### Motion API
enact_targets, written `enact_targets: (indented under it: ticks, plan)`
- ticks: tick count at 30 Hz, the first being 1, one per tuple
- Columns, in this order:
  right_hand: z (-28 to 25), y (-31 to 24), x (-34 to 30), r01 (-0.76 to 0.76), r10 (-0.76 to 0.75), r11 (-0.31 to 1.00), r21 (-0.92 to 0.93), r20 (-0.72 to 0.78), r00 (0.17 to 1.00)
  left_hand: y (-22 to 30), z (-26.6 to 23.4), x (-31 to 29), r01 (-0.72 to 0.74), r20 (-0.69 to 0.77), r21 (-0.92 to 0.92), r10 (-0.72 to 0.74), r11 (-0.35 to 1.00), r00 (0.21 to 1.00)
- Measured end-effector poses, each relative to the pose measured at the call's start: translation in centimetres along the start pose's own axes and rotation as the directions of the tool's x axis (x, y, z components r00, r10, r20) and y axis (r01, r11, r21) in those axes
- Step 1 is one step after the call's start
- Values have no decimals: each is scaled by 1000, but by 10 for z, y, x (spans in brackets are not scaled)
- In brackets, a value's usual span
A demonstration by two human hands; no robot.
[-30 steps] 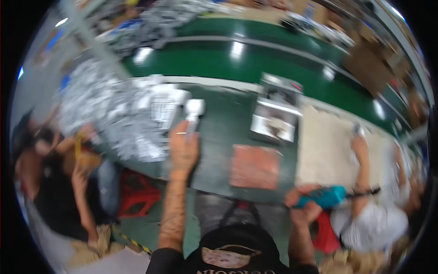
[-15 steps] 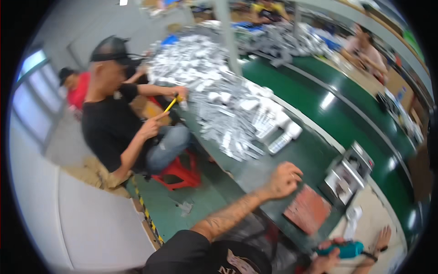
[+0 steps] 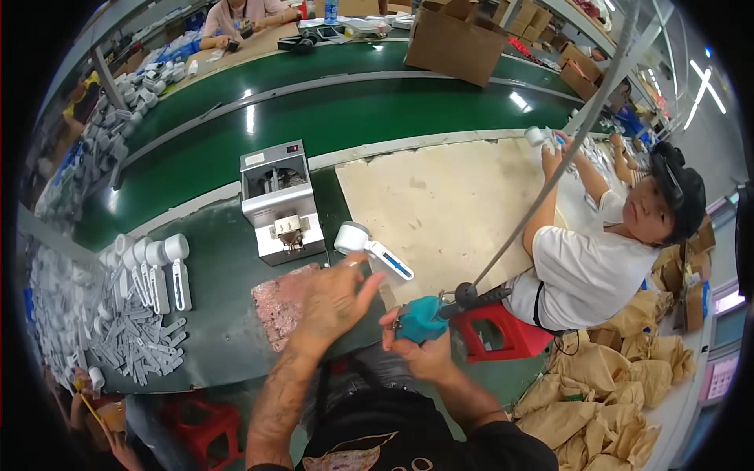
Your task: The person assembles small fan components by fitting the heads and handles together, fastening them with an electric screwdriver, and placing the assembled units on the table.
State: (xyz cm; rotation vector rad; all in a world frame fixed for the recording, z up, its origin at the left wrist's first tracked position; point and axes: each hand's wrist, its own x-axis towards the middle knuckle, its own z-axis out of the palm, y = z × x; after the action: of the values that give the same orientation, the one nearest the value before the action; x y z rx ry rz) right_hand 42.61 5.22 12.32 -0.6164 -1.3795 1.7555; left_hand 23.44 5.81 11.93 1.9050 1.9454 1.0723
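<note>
My left hand [image 3: 336, 302] is open over the edge of a worn reddish square pad [image 3: 276, 302], thumb and fingers apart. Its fingertips are close to a white scoop [image 3: 353, 237] with a round cup and a long handle bearing a blue strip; I cannot tell whether they touch it. The scoop lies at the left edge of a beige mat [image 3: 440, 188]. A teal electric screwdriver [image 3: 422, 319] is gripped in my right hand [image 3: 420, 349], in front of my body, beside a slanting rod. Just beyond the pad stands a silver screw feeder [image 3: 281, 206].
Several finished-looking white scoops [image 3: 157, 271] stand at the left beside a heap of grey handle parts [image 3: 141, 345]. A green conveyor [image 3: 330, 110] runs behind the bench, with a cardboard box [image 3: 455, 43] on it. A co-worker in a white shirt [image 3: 585, 271] sits at the right on a red stool [image 3: 503, 330].
My view has swung to the right. My left hand has moved across the pad toward the white scoop, its fingers more spread. The screwdriver stays in my right hand.
</note>
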Motion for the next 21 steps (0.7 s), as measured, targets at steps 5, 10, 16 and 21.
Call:
enact_targets:
  ticks: [5,10,16,21]
  plan:
    - [-6,-3,-12,-9,8,999,-34,-33,999,-1,42,7,-48,188,313,-13,949,982]
    - [-6,4,-9,-9,6,999,-43,-62,998,-6,36,-3,-52,69,314,32,948,997]
    - [2,3,10,-22,24,997,-77,15,1000,1,-38,-22,175,-12,-242,-183,954,983]
    - [14,13,18,-33,35,997,-65,39,999,-30,-53,-49,143,-121,-98,-154,985,981]
